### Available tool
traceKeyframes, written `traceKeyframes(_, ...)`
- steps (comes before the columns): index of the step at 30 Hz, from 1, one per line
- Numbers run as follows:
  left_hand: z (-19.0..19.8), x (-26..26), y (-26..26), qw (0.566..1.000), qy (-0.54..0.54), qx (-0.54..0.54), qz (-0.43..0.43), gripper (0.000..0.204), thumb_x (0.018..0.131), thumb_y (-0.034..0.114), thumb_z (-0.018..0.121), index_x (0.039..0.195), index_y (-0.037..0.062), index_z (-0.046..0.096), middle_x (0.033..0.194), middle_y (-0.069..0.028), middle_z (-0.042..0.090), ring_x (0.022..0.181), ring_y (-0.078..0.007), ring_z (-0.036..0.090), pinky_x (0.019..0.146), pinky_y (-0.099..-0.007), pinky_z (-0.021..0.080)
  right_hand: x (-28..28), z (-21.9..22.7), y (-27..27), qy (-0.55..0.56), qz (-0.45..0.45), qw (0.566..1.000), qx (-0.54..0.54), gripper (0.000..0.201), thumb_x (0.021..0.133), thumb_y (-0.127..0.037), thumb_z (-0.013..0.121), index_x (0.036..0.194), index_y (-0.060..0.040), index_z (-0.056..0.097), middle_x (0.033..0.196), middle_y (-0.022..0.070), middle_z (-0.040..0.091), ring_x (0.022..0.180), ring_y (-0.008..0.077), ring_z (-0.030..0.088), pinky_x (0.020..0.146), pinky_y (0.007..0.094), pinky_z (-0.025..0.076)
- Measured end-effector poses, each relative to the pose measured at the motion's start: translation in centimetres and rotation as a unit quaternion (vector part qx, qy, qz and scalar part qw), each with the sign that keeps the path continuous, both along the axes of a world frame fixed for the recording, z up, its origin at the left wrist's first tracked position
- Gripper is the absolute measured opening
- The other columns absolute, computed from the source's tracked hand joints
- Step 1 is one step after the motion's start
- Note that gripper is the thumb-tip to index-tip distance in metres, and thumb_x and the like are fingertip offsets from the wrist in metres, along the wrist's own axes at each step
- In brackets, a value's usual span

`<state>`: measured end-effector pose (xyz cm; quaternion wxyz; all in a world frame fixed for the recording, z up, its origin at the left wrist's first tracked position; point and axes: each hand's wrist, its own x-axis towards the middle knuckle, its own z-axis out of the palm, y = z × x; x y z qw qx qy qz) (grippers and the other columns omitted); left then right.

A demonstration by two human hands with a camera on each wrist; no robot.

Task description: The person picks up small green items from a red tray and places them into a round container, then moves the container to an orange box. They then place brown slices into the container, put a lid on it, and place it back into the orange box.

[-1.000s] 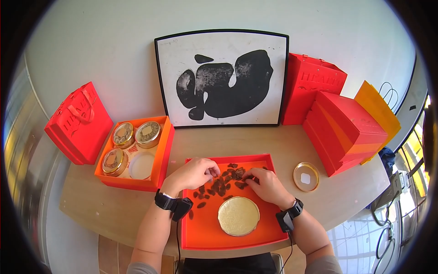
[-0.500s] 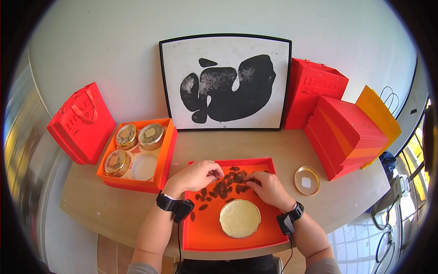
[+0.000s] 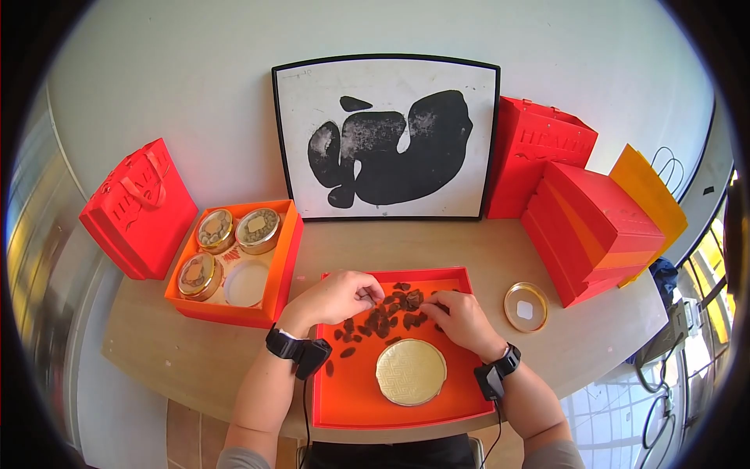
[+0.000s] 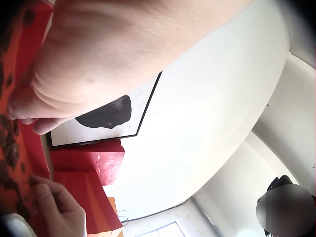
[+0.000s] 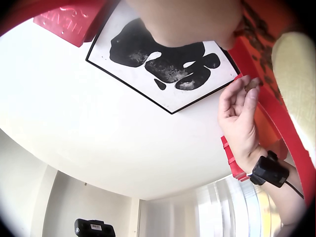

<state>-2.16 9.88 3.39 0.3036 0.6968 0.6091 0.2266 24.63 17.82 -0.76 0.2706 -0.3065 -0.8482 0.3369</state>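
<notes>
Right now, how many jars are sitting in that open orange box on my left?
3, all in the box: back-left jar, back-right jar and front-left jar. The front-right slot holds none, and none seem hidden.

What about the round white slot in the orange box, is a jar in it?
No, the round white slot is bare, with three jars around it in the orange box.

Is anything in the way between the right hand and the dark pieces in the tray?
Nothing visible: the right hand is right at the dark pieces; the round gold item lies on their near side.
</notes>
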Motion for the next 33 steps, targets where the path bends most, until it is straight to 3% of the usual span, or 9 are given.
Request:
traceKeyframes(6,0.1,0.2,-0.1,1.000,-0.020,-0.001,0.016,0.017,0.093,0.005,0.072,0.109,0.0004,0.072,0.100,-0.0082,0.077,0.089,-0.0160,0.074,0.080,-0.0303,0.059,-0.1,0.3,-0.2,-0.010,-0.020,1.000,0.016,0.021,0.096,-0.020,0.071,0.096,0.0004,0.073,0.081,0.0170,0.072,0.073,0.0337,0.070,0.068,0.0415,0.054)
traceKeyframes(8,0.3,0.3,-0.1,0.993,-0.097,-0.054,0.042,0.015,0.095,0.007,0.070,0.107,-0.0006,0.072,0.096,-0.0086,0.076,0.081,-0.0153,0.075,0.073,-0.0288,0.060,-0.1,0.2,-0.1,-0.009,-0.015,1.000,0.014,0.022,0.096,-0.022,0.071,0.095,0.0005,0.073,0.080,0.0165,0.072,0.071,0.0336,0.069,0.067,0.0421,0.053)
traceKeyframes(14,2.0,1.0,-0.7,0.996,-0.049,-0.061,0.034,0.012,0.097,0.008,0.068,0.102,-0.0022,0.072,0.086,-0.0077,0.074,0.068,-0.0129,0.073,0.059,-0.0257,0.058,0.0,-0.4,0.1,-0.036,-0.004,0.997,0.061,0.029,0.098,-0.028,0.070,0.090,-0.0005,0.072,0.077,0.0151,0.070,0.068,0.0337,0.067,0.066,0.0436,0.052)
traceKeyframes(21,3.2,2.3,-1.7,0.998,-0.032,-0.042,-0.016,0.011,0.095,0.007,0.068,0.101,-0.0012,0.072,0.085,-0.0066,0.073,0.067,-0.0129,0.072,0.059,-0.0260,0.057,0.0,-0.4,0.2,-0.056,-0.008,0.996,0.062,0.033,0.098,-0.032,0.070,0.086,-0.0007,0.069,0.076,0.0154,0.069,0.068,0.0347,0.066,0.065,0.0443,0.051)
traceKeyframes(27,4.8,4.1,-3.3,0.996,-0.022,-0.002,-0.088,0.013,0.095,0.010,0.071,0.103,0.0003,0.073,0.089,-0.0083,0.073,0.071,-0.0147,0.071,0.065,-0.0299,0.057,0.0,-0.4,0.2,-0.039,-0.020,0.998,0.047,0.034,0.098,-0.031,0.070,0.085,-0.0001,0.068,0.075,0.0160,0.068,0.067,0.0353,0.066,0.064,0.0442,0.051)
traceKeyframes(33,3.2,6.1,-3.6,0.976,-0.028,-0.048,-0.210,0.019,0.096,0.008,0.067,0.113,0.0019,0.072,0.103,-0.0114,0.076,0.092,-0.0247,0.072,0.083,-0.0354,0.056,0.0,-0.3,0.1,-0.010,-0.017,0.999,0.035,0.025,0.097,-0.024,0.071,0.092,0.0006,0.071,0.080,0.0165,0.071,0.071,0.0344,0.069,0.066,0.0423,0.053)
